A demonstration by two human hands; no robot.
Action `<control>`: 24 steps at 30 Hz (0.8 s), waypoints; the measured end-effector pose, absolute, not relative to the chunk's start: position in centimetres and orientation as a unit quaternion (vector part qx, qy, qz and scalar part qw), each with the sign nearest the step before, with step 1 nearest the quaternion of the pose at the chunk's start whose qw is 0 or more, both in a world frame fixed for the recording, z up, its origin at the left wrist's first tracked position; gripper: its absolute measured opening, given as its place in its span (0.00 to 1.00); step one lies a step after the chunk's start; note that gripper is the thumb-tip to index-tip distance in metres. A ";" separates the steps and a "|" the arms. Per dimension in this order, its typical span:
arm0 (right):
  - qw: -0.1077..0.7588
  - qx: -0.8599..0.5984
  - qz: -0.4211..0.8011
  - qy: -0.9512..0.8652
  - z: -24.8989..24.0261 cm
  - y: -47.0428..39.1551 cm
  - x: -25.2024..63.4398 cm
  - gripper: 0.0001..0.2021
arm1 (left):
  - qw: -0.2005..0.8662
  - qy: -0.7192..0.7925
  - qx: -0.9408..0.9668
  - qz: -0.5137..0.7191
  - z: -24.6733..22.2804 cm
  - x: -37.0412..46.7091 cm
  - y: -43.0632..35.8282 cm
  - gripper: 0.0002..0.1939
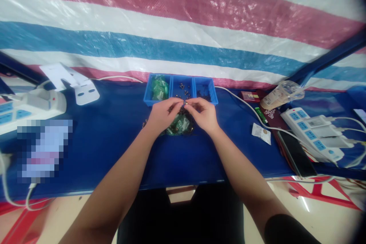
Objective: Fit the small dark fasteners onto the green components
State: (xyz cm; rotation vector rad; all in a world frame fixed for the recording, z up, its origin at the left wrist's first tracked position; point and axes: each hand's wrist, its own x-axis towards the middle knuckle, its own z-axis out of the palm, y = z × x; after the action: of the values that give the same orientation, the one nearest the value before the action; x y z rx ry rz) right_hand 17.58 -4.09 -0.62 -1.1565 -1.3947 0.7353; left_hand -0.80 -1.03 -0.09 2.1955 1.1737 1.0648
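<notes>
My left hand (pixel 164 114) and my right hand (pixel 206 115) meet above the middle of the table, both closed in a pinch. Between their fingertips is a small shiny screw-like metal part (pixel 185 103), too small to make out fully. Beneath the hands lies a green plastic bag (pixel 180 125) with dark small hardware around it, partly covered by my fingers. Just behind stands a blue three-compartment bin (pixel 148 101). Its left compartment holds another green bag (pixel 159 87), the middle one loose screws (pixel 182 86), the right one dark small pieces (pixel 203 94).
On the right are a power strip (pixel 310 131) with chargers, a dark phone (pixel 297 154), a tilted drink cup (pixel 281 95), a small white packet (pixel 261 133) and a cable. At left are a white stand (pixel 85 90), another power strip (pixel 54 103) and a blurred-out device (pixel 47 148).
</notes>
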 end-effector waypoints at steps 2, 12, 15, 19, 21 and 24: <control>0.550 -0.498 0.308 -0.596 -0.6 -4.1 17.6 0.10 | 0.218 0.425 0.789 0.387 0.0 -0.8 -1.0 0.13; 0.539 -0.500 0.297 -0.609 -0.3 -4.1 17.7 0.10 | 0.210 0.428 0.787 0.392 -0.2 -0.6 -1.0 0.13; 0.546 -0.487 0.310 -0.607 -0.4 -4.2 17.7 0.11 | 0.213 0.429 0.790 0.383 -0.2 -0.6 -1.0 0.13; 0.540 -0.475 0.308 -0.622 -0.5 -4.2 17.8 0.10 | 0.214 0.430 0.791 0.378 -0.1 -0.6 -1.1 0.12; 0.535 -0.483 0.299 -0.625 -0.5 -4.1 17.7 0.09 | 0.211 0.433 0.794 0.371 -0.2 -0.6 -1.1 0.12; 0.538 -0.503 0.305 -0.603 -0.7 -4.0 17.6 0.10 | 0.201 0.443 0.793 0.367 -0.2 -0.5 -1.1 0.13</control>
State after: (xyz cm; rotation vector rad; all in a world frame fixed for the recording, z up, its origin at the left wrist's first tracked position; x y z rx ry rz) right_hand 17.61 -4.02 -0.67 -1.1971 -1.4355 0.7264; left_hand -0.55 -1.10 -0.24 2.2162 1.2379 1.0250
